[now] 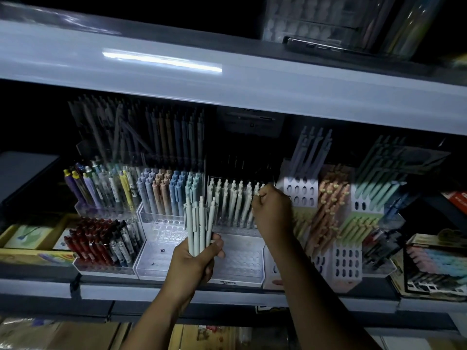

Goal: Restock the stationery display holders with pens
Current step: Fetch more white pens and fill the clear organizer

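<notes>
The left hand (195,258), low in the middle of the frame, is wrapped around a bundle of pale click pens (199,223) held upright with the clips at the top, just in front of the display. The right hand (271,210), a little higher and to the right and apart from the left, has its fingers curled and appears to pinch the top of a single pen (257,193) at the right end of the back rows of the clear tiered holder (237,258) in the centre. That holder looks about half restocked: matching pale pens (228,198) stand in its rear rows, while the front rows of sockets lie bare, so the bundle probably belongs there and several pens remain to place. The neighbouring clear holder (154,256) to the left is in a similar state, with pastel pens (169,190) at the back and open holes in front. Farther left, a holder of red and black pens (101,246) looks full. On the right of the frame the perforated white holders (300,195) carry lavender pens (309,152), peach pens (331,205) and mint pens (376,183), yet show many vacant holes. As for writing, there is a small label (228,282) on the front lip of the centre holder, fine print on one barrel in the bundle, and white lettering on a red box (457,200) at the right edge, but all of it is too small and dim to read.
</notes>
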Demonstrator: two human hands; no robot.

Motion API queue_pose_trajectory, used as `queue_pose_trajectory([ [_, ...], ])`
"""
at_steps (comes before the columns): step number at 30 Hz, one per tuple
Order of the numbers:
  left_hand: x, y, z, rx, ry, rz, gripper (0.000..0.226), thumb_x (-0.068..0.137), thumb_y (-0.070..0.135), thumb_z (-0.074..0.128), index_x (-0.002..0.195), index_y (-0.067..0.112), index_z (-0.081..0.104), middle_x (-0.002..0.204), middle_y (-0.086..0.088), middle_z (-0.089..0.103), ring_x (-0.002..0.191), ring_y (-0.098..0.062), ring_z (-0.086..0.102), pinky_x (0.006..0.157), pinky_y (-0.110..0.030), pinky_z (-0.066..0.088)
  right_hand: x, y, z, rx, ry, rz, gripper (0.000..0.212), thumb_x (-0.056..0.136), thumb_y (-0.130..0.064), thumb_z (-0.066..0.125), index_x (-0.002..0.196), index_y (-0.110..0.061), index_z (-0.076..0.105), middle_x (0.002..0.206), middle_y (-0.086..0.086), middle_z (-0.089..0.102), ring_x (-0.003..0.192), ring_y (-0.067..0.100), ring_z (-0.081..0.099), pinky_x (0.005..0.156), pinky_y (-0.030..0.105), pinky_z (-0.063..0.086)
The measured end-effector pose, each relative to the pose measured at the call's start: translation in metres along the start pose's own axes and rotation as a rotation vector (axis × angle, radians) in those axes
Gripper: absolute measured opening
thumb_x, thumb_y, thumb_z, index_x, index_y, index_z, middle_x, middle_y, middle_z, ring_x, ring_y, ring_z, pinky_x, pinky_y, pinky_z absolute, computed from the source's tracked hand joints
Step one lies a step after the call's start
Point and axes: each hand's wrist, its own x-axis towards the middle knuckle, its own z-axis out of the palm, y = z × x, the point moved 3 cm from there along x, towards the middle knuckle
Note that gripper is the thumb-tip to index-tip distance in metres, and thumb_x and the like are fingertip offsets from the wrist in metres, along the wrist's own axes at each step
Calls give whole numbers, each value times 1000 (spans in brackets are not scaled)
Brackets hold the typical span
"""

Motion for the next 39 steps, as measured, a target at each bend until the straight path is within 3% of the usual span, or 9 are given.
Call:
queue_pose_trajectory([
  [9,-3,2,1,7,-9,22,13,96,11,69,105,1,64,76,-19,67,46,-18,33,49,-25,26,5,-2,9,18,-31,81,17,94,-17,66,82,-7,59,69,12,66,68,29,71,63,39,60],
  [15,-5,3,-2,8,-5,14,13,96,11,69,106,2,65,76,-18,67,47,-18,34,49,-26,26,-10,1,-3,71,38,28,32,99,-22,61,73,-5,55,51,8,53,45,18,54,48,31,46],
  [19,-6,3,1,4,-11,10,18,97,12,68,108,-1,65,76,-16,67,47,-18,34,49,-26,26,-24,-6,-6,205,-154,56,26,100,-33,53,86,-13,62,57,3,64,46,16,65,50,40,58],
  [23,-7,2,6,-3,-13,-13,20,97,13,68,107,-3,66,70,-14,65,46,-17,33,49,-24,25,-37,-29,-17,497,-348,158,13,102,-14,60,94,-7,67,71,9,69,46,19,65,48,43,57],
  [27,-6,-1,9,6,-26,-42,20,98,11,67,107,-6,67,59,-7,60,42,-15,32,44,-21,26,-44,-42,-22,732,-426,166,24,101,-27,63,95,-5,70,79,13,70,50,27,62,43,35,48],
  [34,-6,-1,13,26,-45,-27,18,96,11,69,112,4,73,71,-15,64,45,-17,33,46,-24,26,-44,-42,-25,807,-465,153,18,95,-24,73,94,-6,72,77,17,69,52,28,61,44,31,47],
  [39,-5,0,12,70,-85,-37,16,95,15,70,90,1,76,56,-14,48,45,-17,29,46,-24,24,-44,-38,-25,942,-501,240,15,95,-18,73,97,-3,72,80,15,69,54,25,64,45,31,47],
])
